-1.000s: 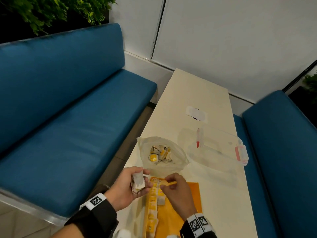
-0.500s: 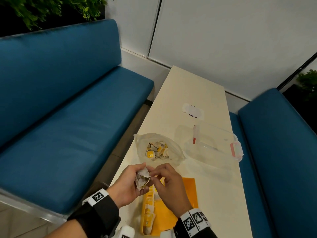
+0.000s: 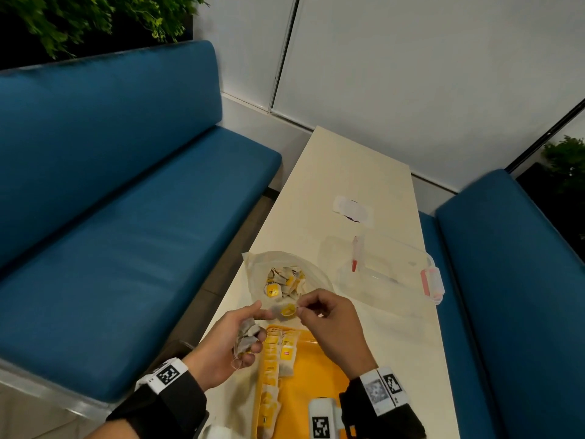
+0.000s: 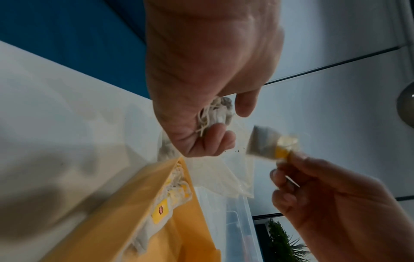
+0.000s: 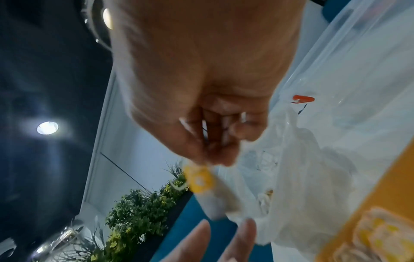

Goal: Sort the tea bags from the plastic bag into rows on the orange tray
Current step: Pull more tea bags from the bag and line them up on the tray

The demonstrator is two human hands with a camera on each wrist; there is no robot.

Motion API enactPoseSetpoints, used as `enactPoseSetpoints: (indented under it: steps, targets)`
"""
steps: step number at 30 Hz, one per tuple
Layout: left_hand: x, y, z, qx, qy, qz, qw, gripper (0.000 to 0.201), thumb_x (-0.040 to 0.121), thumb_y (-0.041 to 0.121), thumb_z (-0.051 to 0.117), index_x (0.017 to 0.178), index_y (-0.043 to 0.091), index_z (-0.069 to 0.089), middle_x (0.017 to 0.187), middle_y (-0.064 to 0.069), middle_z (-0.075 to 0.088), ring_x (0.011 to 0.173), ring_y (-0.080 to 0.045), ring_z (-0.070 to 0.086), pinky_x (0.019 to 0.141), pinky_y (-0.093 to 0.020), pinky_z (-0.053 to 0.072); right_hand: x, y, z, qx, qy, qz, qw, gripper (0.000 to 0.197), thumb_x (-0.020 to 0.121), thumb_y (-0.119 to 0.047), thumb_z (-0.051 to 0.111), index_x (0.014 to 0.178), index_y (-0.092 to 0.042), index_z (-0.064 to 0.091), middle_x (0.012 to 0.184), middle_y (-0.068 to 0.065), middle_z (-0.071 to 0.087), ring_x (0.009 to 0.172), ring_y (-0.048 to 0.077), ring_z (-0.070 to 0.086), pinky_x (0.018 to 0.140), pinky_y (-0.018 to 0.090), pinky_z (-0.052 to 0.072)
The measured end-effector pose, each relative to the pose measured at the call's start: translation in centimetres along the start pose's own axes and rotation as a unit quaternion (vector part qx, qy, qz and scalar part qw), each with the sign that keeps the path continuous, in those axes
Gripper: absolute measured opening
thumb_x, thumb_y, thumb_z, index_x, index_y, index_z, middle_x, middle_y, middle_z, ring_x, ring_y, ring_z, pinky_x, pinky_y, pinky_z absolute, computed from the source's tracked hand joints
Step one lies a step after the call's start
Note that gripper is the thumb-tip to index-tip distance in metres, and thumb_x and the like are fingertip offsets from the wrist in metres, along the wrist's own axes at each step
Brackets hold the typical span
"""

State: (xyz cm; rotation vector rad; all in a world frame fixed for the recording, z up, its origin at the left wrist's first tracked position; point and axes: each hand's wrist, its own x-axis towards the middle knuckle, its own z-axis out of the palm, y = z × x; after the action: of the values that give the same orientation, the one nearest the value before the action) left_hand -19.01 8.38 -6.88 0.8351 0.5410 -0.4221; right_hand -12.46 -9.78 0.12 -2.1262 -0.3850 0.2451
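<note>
Right hand (image 3: 329, 324) pinches single yellow-tagged paper tea bag (image 3: 285, 311); left hand (image 3: 228, 340) clutches bunch. Lay flat beside second row, 12 o'clock end of flat orange tray (image 3: 319, 372), tag upward.

A clear lidded container (image 3: 391, 270) with pink latches sat on the cream table (image 3: 354, 166) between two blue benches (image 3: 120, 198), beside a red-tipped pen (image 3: 355, 258).

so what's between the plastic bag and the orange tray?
Head view: both hands, left hand gripping a tea bag bunch, right hand pinching a tea bag.
</note>
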Motion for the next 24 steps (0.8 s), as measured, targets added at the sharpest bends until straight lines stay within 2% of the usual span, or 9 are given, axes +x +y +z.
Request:
enactPoseSetpoints:
  steps: [3, 6, 9, 11, 13, 16, 18, 21, 24]
  targets:
    - [0.0, 0.2, -0.2, 0.093, 0.048, 0.052, 0.993, 0.031, 0.095, 0.04, 0.065, 0.111, 0.016, 0.076, 0.077, -0.005, 0.056, 0.057, -0.012, 0.046, 0.046, -0.022, 0.034, 0.6, 0.3, -0.9, -0.162, -0.047, 0.027, 0.985, 0.012, 0.082, -0.012, 0.066, 0.08, -0.021, 0.074, 0.081, -0.01, 0.07, 0.078, 0.001, 0.063, 0.068, 0.011, 0.048]
    - [0.0, 0.5, 0.2, 0.174, 0.058, 0.109, 0.977, 0.014, 0.097, 0.028, 0.067, 0.102, 0.025, 0.079, 0.079, -0.004, 0.058, 0.061, -0.012, 0.048, 0.05, -0.023, 0.036, 0.9, 0.6, -1.7, -0.18, -0.068, 0.065, 0.979, 0.011, 0.08, -0.014, 0.068, 0.076, -0.023, 0.073, 0.086, -0.009, 0.067, 0.079, 0.003, 0.061, 0.067, 0.014, 0.045]
    - [0.0, 0.8, 0.7, 0.245, 0.049, 0.155, 0.956, 0.016, 0.095, 0.019, 0.069, 0.101, 0.03, 0.079, 0.077, 0.005, 0.061, 0.06, -0.008, 0.048, 0.052, -0.021, 0.038, 1.1, 0.6, -2.1, -0.198, -0.077, 0.065, 0.975, 0.01, 0.078, -0.018, 0.072, 0.072, -0.026, 0.072, 0.09, -0.01, 0.064, 0.081, 0.004, 0.059, 0.069, 0.017, 0.044]
    - [-0.2, 0.8, 1.0, 0.298, 0.035, 0.181, 0.937, 0.022, 0.091, 0.019, 0.074, 0.108, 0.034, 0.077, 0.09, 0.013, 0.065, 0.073, -0.007, 0.057, 0.056, -0.015, 0.042, 1.1, 0.3, -2.2, -0.183, -0.082, 0.061, 0.978, 0.011, 0.078, -0.018, 0.073, 0.071, -0.026, 0.072, 0.089, -0.01, 0.065, 0.083, 0.005, 0.06, 0.071, 0.019, 0.047]
    - [-0.2, 0.9, 1.2, 0.369, 0.02, 0.202, 0.907, 0.032, 0.085, 0.025, 0.082, 0.111, 0.041, 0.074, 0.105, 0.014, 0.066, 0.098, -0.005, 0.062, 0.069, -0.011, 0.047, 1.2, 0.1, -2.4, -0.151, -0.095, 0.066, 0.982, 0.011, 0.078, -0.016, 0.075, 0.072, -0.025, 0.073, 0.085, -0.007, 0.068, 0.082, 0.007, 0.063, 0.07, 0.019, 0.049]
    - [0.2, 0.7, 1.7, 0.439, 0.027, 0.229, 0.868, 0.026, 0.077, 0.034, 0.088, 0.099, 0.042, 0.076, 0.109, 0.015, 0.066, 0.107, 0.0, 0.06, 0.09, -0.019, 0.051, 1.2, 0.0, -2.4, -0.115, -0.108, 0.065, 0.985, 0.01, 0.078, -0.012, 0.075, 0.075, -0.022, 0.075, 0.078, -0.005, 0.07, 0.075, 0.007, 0.064, 0.063, 0.015, 0.046]
    - [0.5, 0.7, 1.9, 0.431, 0.043, 0.247, 0.867, 0.014, 0.076, 0.035, 0.088, 0.086, 0.036, 0.078, 0.102, 0.017, 0.068, 0.102, 0.001, 0.061, 0.091, -0.025, 0.051, 1.0, 0.2, -2.3, -0.067, -0.101, 0.066, 0.99, 0.006, 0.079, -0.013, 0.076, 0.078, -0.019, 0.076, 0.079, -0.002, 0.073, 0.075, 0.007, 0.066, 0.066, 0.017, 0.051]
    - [0.7, 0.5, 2.4, 0.408, 0.045, 0.256, 0.875, 0.01, 0.079, 0.035, 0.086, 0.082, 0.03, 0.078, 0.096, 0.018, 0.074, 0.1, 0.004, 0.063, 0.088, -0.019, 0.045, 0.7, 0.9, -2.1, 0.024, -0.085, 0.078, 0.993, 0.004, 0.08, -0.016, 0.079, 0.084, -0.016, 0.077, 0.082, 0.0, 0.075, 0.072, 0.012, 0.066, 0.071, 0.025, 0.055]
    - [0.7, 0.3, 2.7, 0.393, 0.04, 0.252, 0.883, 0.009, 0.082, 0.033, 0.084, 0.083, 0.026, 0.079, 0.094, 0.015, 0.077, 0.103, 0.001, 0.065, 0.09, -0.018, 0.045, 0.3, 1.6, -1.7, 0.075, -0.079, 0.086, 0.99, 0.003, 0.083, -0.01, 0.076, 0.084, -0.008, 0.076, 0.068, 0.002, 0.07, 0.061, 0.008, 0.061, 0.059, 0.019, 0.047]
